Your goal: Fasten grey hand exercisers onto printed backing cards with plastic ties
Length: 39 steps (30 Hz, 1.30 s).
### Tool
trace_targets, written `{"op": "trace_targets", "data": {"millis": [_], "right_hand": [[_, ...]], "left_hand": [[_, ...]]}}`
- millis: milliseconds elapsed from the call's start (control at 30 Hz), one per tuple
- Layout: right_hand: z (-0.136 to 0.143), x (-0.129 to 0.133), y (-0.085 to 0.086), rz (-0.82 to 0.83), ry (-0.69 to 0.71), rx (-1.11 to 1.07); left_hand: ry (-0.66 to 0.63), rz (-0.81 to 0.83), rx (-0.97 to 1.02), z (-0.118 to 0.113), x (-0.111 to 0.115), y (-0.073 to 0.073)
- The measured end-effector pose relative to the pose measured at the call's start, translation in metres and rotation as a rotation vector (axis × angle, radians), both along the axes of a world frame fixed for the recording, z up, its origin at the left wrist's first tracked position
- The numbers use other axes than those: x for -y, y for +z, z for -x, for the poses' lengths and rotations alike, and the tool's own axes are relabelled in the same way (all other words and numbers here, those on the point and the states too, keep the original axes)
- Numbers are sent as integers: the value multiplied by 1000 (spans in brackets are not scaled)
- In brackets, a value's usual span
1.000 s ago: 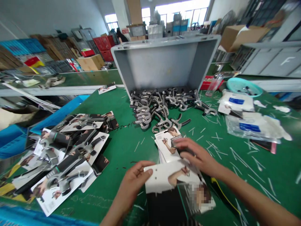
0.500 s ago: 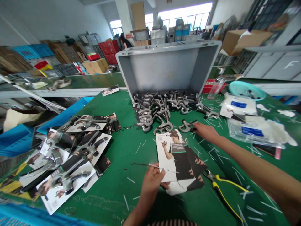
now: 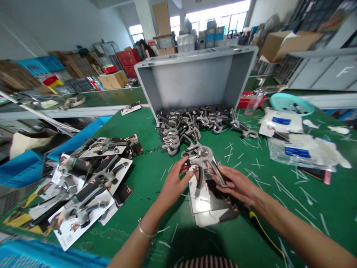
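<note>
A grey and black hand grip strengthener (image 3: 205, 160) is held between both hands, above a small stack of printed cards (image 3: 202, 203). My left hand (image 3: 174, 182) pinches its knob end at the left. Around the right-hand handle, the fingers of my right hand (image 3: 237, 182) are closed. Beneath my right wrist lie pliers with yellow and black handles (image 3: 260, 227), their jaws hidden. Just beyond my hands, a heap of similar grip strengtheners (image 3: 171, 137) spills from a grey crate (image 3: 195, 83) tipped on its side.
On the left is a pile of carded grip strengtheners (image 3: 80, 201) beside blue crates (image 3: 22, 163). At right lie plastic-wrapped white packs (image 3: 295, 150), a turquoise plate (image 3: 279, 100) and a clear jar (image 3: 252, 106). White strips (image 3: 281, 190) litter the green table. Another person (image 3: 146, 50) is far back.
My right hand has brought a grip strengthener from the heap's near edge to over the cards. My left hand has left the top card and a thin tie, and now holds the strengthener too.
</note>
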State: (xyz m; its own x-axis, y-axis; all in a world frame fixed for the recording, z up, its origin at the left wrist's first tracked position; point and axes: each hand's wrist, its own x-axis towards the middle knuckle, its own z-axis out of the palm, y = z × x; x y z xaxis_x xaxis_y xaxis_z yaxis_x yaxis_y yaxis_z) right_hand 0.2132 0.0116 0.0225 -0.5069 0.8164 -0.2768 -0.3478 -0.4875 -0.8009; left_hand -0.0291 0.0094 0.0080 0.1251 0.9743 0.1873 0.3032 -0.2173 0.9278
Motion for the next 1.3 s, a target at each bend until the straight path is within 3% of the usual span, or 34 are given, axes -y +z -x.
{"op": "trace_targets", "data": {"millis": [100,200,267,333,400,467,567,700,867,1067,1300], "right_hand": [[8,2,-17,47,40,-12],[-3,6,-26,-39,108,268],[-13,9,-25,-258,116,672],[-22,11,-21,-549,21,1092],[-26,13,-17,-794,-45,1296],[-23,16,-17,-943,19,1250],[-8,20,-24,-1024,125,1111],[8,18,-40,-984,42,1125],[12,11,-45,-993,-35,1056],[15,4,-40,-976,-249,885],[11,8,-45,-884,-80,896]], "left_hand": [[-16,-55,-89,-3,-16,-18],[-76,-66,-192,2,-13,-31],[-136,-66,-276,6,-6,-35],[-187,-53,-342,8,-1,-34],[-198,-52,-365,8,0,-30],[-171,-75,-346,4,-5,-24],[-106,-113,-302,-8,-20,-20],[-175,-65,-253,-30,-36,-21],[-153,-90,-222,-38,-27,-23],[-264,-164,-255,-35,-20,-29],[-202,-90,-153,-37,-17,-34]]}}
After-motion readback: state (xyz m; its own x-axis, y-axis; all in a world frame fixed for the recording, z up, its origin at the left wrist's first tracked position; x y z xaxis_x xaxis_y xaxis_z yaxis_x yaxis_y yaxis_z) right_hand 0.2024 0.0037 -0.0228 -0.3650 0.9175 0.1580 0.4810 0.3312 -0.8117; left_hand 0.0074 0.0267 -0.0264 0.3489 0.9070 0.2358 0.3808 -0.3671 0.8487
